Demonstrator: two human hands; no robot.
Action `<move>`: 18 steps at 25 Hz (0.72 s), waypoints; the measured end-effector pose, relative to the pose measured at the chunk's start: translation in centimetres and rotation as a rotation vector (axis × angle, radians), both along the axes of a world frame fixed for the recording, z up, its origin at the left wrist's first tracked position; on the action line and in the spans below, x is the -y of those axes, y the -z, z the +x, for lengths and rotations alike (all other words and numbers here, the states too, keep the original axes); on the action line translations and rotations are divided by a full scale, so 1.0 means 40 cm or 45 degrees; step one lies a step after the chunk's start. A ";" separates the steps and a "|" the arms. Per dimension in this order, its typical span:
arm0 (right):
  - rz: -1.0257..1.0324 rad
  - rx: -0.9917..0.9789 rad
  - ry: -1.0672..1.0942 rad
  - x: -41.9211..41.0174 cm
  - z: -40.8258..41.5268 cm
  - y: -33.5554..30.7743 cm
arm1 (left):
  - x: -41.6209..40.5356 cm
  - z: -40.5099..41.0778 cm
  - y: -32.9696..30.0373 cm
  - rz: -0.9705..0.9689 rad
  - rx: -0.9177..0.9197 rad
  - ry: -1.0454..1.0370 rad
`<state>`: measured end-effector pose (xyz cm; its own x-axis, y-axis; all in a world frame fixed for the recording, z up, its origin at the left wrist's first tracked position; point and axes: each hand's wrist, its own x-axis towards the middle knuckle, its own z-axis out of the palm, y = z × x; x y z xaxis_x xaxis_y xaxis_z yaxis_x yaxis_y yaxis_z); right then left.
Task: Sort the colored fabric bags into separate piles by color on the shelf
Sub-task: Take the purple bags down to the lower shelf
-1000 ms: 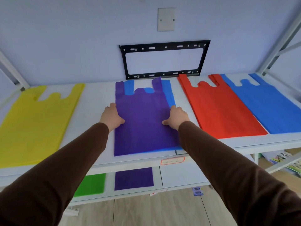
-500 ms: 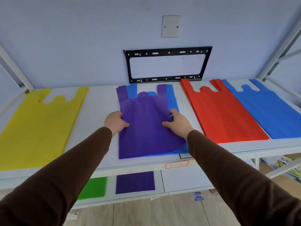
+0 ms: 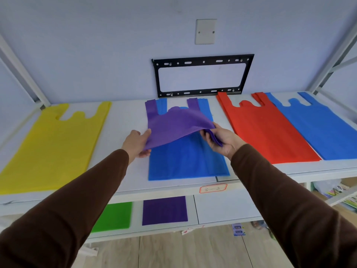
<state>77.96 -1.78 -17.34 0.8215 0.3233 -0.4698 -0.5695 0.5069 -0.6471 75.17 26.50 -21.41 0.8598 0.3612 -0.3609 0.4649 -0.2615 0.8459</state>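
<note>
A purple bag (image 3: 173, 124) is lifted at its lower end above a blue bag (image 3: 185, 159) that lies flat in the middle of the white shelf (image 3: 125, 122). My left hand (image 3: 135, 143) pinches the purple bag's left edge. Its right edge is gripped and folded under by my right hand (image 3: 222, 140). The purple bag's handles still rest near the wall. A yellow pile (image 3: 52, 144) lies at the left, a red pile (image 3: 266, 128) and a blue pile (image 3: 318, 126) at the right.
A black metal bracket (image 3: 202, 76) hangs on the wall behind the shelf. On the lower shelf lie a green bag (image 3: 114, 217) and a purple bag (image 3: 165, 210). Slanted shelf posts (image 3: 23, 74) stand at both sides. Wooden floor shows below.
Both hands went from pressing flat on the purple bag to gripping its side edges and raising its lower end, which uncovers the blue bag beneath.
</note>
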 end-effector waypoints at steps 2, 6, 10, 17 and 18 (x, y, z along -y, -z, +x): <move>0.014 -0.041 0.004 0.005 -0.013 -0.003 | 0.007 -0.013 -0.007 -0.245 -0.031 0.041; -0.495 0.206 -0.334 0.028 -0.055 0.015 | 0.005 -0.005 -0.016 -0.789 0.032 0.027; -0.696 0.297 -0.517 0.051 -0.100 0.052 | -0.012 0.010 0.006 -0.690 0.050 0.209; -1.335 0.653 -0.523 -0.005 -0.150 0.034 | -0.001 0.012 -0.026 -0.253 0.212 0.351; -1.352 0.695 -0.495 -0.005 -0.158 0.028 | -0.003 0.004 -0.036 -0.207 0.259 0.363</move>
